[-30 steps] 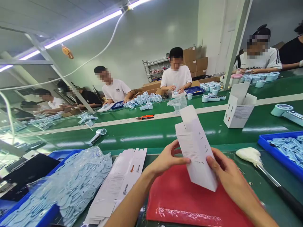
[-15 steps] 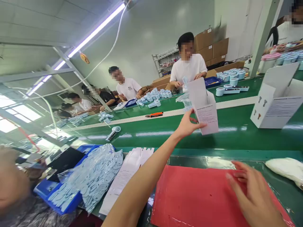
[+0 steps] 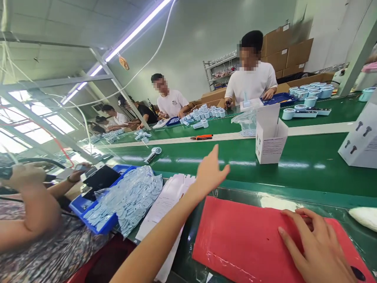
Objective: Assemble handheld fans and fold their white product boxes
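My left hand [image 3: 210, 173] is in the air over the near edge of the green belt, fingers stretched out and nothing in them. To its right, apart from it, a white carton [image 3: 271, 143] stands upright on the belt with its top flap raised and print on its sides. My right hand [image 3: 313, 239] lies with spread fingers on a red sheet [image 3: 235, 236] on the bench. Left of my forearm is a stack of flat white printed cartons [image 3: 161, 206]. A second white carton [image 3: 361, 135] stands at the right edge, partly cut off.
A blue bin [image 3: 107, 224] with a bag of light-blue plastic parts [image 3: 135, 198] sits at the left, beside a co-worker's arm [image 3: 35, 204]. Orange-handled pliers [image 3: 203, 137] and a light-blue handheld device [image 3: 153, 154] lie on the belt. Co-workers sit across it.
My left hand has let go of the white carton, which now stands on the belt, and has drawn back left. My right hand has settled flatter on the red sheet. The view has shifted.
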Action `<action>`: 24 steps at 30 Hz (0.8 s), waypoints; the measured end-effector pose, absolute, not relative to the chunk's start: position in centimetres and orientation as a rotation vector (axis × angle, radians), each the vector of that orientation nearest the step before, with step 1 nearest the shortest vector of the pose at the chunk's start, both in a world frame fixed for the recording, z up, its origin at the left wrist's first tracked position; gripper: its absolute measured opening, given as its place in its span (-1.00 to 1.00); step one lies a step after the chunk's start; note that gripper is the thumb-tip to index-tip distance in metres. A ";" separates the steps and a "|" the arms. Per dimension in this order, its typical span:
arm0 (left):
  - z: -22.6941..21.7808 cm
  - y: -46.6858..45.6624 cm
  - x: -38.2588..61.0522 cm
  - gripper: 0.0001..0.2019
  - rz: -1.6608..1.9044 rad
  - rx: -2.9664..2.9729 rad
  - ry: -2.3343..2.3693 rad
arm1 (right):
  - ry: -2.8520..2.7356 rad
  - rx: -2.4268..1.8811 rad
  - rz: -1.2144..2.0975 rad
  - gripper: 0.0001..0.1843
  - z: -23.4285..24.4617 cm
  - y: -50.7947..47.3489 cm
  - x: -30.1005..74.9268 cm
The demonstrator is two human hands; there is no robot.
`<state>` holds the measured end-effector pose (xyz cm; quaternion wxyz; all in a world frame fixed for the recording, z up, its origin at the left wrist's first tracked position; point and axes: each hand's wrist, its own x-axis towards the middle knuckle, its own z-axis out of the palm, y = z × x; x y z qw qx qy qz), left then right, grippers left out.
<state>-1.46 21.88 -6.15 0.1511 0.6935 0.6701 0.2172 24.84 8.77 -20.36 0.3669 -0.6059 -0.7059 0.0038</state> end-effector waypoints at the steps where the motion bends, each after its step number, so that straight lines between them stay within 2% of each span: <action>1: -6.0 19.4 -4.0 -0.07 0.588 1.945 2.061 | -1.826 -1.559 0.001 -0.39 -20.5 8.7 24.9; 6: -8.1 10.2 -12.9 0.21 0.282 1.609 2.502 | -1.892 -1.521 -0.038 -0.39 -20.3 8.9 24.8; 9: -9.4 8.6 -13.7 0.21 0.201 1.584 2.521 | -1.916 -1.431 -0.067 -0.38 -19.1 8.6 23.7; 14: -9.6 9.8 -12.3 0.42 0.193 1.604 2.452 | -2.077 -1.227 0.069 -0.54 -18.2 6.9 19.8; 17: -8.3 9.7 -11.5 0.40 0.272 1.634 2.449 | -2.151 -1.193 0.262 -0.56 -18.1 6.0 17.6; 20: -5.6 6.9 -10.8 0.36 0.460 1.734 2.348 | -2.023 -1.191 0.598 -0.45 -16.2 5.6 16.7; 22: -3.5 4.1 -10.3 0.28 0.741 1.755 2.011 | -1.863 -1.155 0.760 -0.35 -13.6 5.6 16.8; 24: -2.1 1.6 -10.0 0.23 0.867 1.667 1.654 | -1.774 -1.049 0.805 -0.28 -10.5 5.8 17.2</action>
